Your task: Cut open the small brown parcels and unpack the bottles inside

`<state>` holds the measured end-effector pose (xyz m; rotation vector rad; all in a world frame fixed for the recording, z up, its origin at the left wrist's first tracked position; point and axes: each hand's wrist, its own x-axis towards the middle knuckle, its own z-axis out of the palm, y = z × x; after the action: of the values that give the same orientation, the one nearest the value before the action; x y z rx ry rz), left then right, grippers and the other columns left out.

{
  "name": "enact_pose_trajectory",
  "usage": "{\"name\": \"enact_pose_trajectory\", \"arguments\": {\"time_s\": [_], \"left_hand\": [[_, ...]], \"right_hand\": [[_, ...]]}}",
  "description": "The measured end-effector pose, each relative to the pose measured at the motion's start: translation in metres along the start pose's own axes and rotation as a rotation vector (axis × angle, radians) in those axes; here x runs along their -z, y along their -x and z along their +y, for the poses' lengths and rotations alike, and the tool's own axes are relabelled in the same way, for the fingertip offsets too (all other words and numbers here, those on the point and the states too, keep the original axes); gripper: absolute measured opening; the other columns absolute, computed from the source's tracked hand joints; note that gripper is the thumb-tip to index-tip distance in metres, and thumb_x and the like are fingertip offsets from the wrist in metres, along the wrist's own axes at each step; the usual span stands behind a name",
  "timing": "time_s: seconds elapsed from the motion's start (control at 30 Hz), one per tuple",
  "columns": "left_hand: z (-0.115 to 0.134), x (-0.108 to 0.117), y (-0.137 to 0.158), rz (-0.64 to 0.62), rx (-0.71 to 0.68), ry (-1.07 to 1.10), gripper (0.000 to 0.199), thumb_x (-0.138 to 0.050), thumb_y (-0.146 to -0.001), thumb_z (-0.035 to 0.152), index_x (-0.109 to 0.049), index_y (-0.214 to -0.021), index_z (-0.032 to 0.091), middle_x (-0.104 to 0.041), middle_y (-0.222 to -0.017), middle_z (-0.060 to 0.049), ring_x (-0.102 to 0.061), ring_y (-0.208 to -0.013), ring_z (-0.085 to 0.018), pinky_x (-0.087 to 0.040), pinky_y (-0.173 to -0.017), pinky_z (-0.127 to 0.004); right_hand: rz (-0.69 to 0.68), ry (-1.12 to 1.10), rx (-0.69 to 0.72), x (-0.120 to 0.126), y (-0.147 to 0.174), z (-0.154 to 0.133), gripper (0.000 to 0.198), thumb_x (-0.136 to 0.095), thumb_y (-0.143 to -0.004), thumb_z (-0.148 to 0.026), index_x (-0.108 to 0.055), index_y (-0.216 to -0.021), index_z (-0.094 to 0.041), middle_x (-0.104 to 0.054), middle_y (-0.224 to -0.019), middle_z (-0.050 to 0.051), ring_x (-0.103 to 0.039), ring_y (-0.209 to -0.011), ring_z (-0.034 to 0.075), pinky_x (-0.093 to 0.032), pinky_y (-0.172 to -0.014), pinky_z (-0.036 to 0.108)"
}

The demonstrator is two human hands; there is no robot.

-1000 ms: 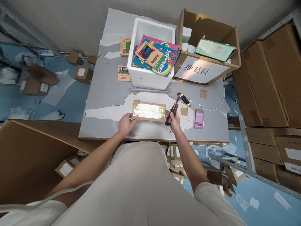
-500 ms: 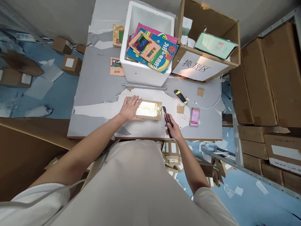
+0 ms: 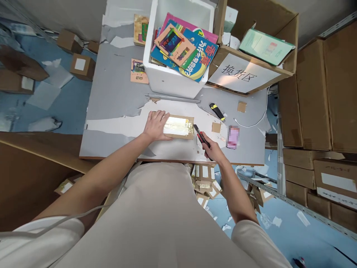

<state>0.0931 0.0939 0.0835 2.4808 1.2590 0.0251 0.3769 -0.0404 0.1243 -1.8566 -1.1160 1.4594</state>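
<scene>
A small brown cardboard box (image 3: 179, 127) with a white label and clear tape lies lengthwise on the table. Across its left end rests my left hand (image 3: 157, 125), fingers spread over the top. My right hand (image 3: 213, 149) is wrapped round a black and red box cutter (image 3: 203, 139). The cutter's tip points up and left, right at the box's right end; whether it touches the cardboard I cannot tell. Behind the right hand lies a second, black and yellow utility knife (image 3: 217, 112).
A white foam box (image 3: 175, 80) full of books stands at the back, beside a large carton (image 3: 253, 61) with a handwritten sign. To the right are a pink phone-like object (image 3: 232, 137), cardboard scraps (image 3: 216, 127) and a white cable (image 3: 252, 125). Cartons fill the right-hand shelf (image 3: 312, 108).
My right hand has shifted slightly right and tilted the box cutter further over, its tip now at the box's right end. The left hand stays on the box; the view has moved a little.
</scene>
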Motion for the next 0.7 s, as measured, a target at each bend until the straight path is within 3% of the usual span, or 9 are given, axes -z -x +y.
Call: {"name": "enact_pose_trajectory", "arguments": {"time_s": [0.17,0.43,0.7], "left_hand": [[0.003,0.000,0.000,0.005,-0.002,0.012,0.119,-0.069,-0.056,0.069,-0.022,-0.149,0.012,-0.030,-0.150,-0.021,-0.022,-0.138,-0.041,0.002,-0.115,-0.055],[0.003,-0.004,0.004,0.015,0.001,0.013,0.116,-0.067,-0.058,0.067,-0.021,-0.149,0.012,-0.026,-0.151,-0.021,-0.019,-0.140,-0.041,0.002,-0.114,-0.055],[0.002,-0.005,0.005,0.027,-0.024,-0.023,0.116,-0.065,-0.059,0.070,-0.021,-0.149,0.012,-0.028,-0.151,-0.021,-0.019,-0.140,-0.039,0.001,-0.114,-0.054]], "right_hand": [[-0.014,0.089,0.012,0.010,-0.004,-0.020,0.056,-0.064,-0.081,-0.017,-0.054,-0.134,-0.030,-0.061,-0.055,-0.008,-0.044,-0.030,0.004,-0.040,-0.033,0.018],[-0.143,0.157,-0.011,0.013,0.006,-0.013,0.063,-0.063,-0.081,-0.019,-0.046,-0.141,-0.030,-0.060,-0.057,-0.008,-0.049,-0.031,0.007,-0.045,-0.037,0.021],[-0.099,0.134,-0.073,-0.004,0.026,-0.002,0.065,-0.057,-0.085,-0.025,-0.036,-0.146,-0.030,-0.062,-0.064,-0.005,-0.050,-0.033,0.008,-0.044,-0.033,0.022]]}}
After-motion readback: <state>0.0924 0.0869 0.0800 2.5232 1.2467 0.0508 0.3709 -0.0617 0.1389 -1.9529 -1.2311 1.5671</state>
